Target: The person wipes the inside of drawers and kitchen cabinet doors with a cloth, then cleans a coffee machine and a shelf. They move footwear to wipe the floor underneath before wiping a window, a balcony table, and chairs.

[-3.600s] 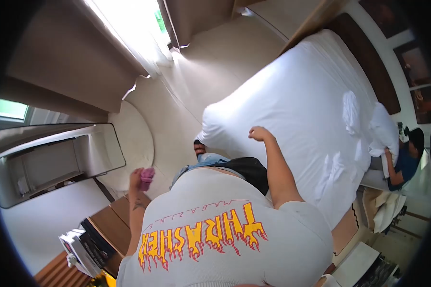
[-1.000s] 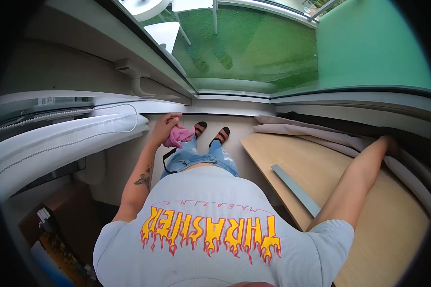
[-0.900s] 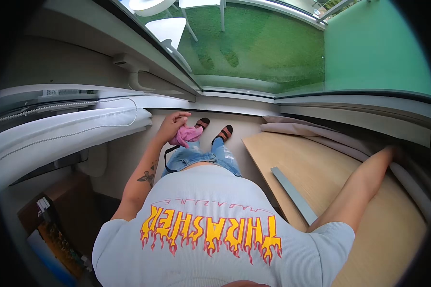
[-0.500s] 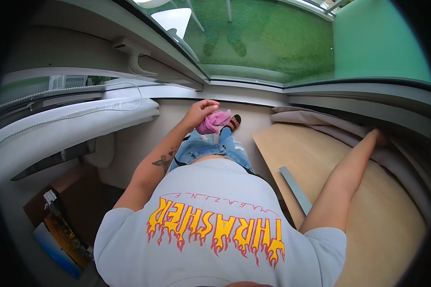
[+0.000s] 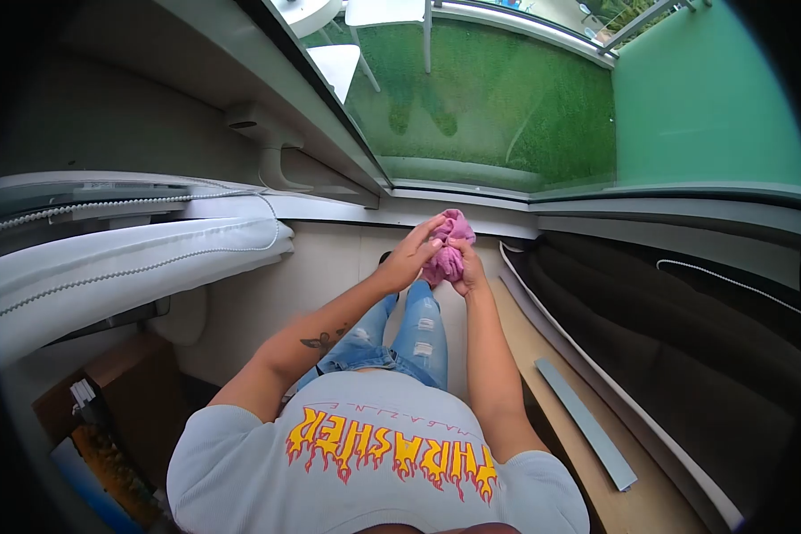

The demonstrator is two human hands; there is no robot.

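Fingers (image 5: 424, 231) of the left hand (image 5: 409, 256) and right hand (image 5: 470, 269) are pinching a bunched pink cloth (image 5: 455, 226) near the wooden board (image 5: 616, 427).

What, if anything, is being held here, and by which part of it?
A crumpled pink fabric cloth: the right hand grips its right side, around the middle. The left hand touches its left side; whether it grips is unclear.

Daylight through glass pane (image 5: 498, 107) | lower left dim | fisheye bend | black corners
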